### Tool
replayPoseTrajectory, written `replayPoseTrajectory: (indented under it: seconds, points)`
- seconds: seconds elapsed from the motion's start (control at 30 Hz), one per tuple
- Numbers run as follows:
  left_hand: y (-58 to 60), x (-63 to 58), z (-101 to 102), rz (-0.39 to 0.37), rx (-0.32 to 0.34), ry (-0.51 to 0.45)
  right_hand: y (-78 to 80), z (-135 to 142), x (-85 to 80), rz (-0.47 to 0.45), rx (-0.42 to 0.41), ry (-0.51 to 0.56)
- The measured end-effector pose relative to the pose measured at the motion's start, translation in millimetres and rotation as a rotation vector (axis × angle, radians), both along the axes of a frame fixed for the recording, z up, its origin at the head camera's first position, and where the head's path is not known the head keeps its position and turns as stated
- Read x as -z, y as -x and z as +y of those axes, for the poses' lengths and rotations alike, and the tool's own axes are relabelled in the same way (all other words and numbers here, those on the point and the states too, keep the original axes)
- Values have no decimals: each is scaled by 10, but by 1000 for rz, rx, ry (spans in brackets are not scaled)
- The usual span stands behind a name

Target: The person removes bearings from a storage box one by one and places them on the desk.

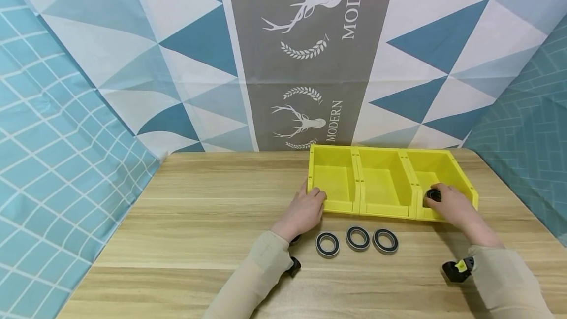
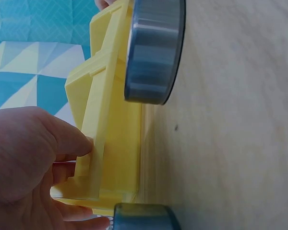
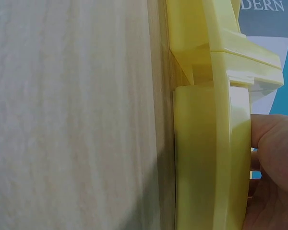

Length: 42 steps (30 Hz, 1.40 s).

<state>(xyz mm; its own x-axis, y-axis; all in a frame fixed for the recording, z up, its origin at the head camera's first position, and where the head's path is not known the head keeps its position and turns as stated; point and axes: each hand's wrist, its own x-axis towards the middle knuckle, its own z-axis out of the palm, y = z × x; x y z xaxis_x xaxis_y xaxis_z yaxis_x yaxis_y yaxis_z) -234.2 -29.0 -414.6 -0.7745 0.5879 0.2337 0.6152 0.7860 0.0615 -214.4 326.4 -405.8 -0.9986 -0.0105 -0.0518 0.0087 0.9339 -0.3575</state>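
The right hand [image 1: 456, 206] pinches a dark ring [image 1: 430, 193] over the front part of the right bin [image 1: 431, 160]; the ring sits between the thumb and the fingertips, and whether it touches the bin floor I cannot tell. The left hand [image 1: 303, 210] grips the left bin [image 1: 331, 177] at its front left corner, the thumb on the rim. The middle bin [image 1: 378, 181] stands between these two. On the table [image 1: 199, 240], in front of the bins, lie a left ring [image 1: 320, 246], a centre ring [image 1: 349, 239] and a right ring [image 1: 376, 241], well apart from the right fingers. Another ring [image 1: 295, 239] is mostly hidden by the left wrist.
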Motion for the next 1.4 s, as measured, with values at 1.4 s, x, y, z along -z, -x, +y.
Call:
replayPoseTrajectory:
  seconds: [1.4]
  points:
    - [28, 32, 10, -33, -6, -16, 24, -18, 10, 77, 38, -21]
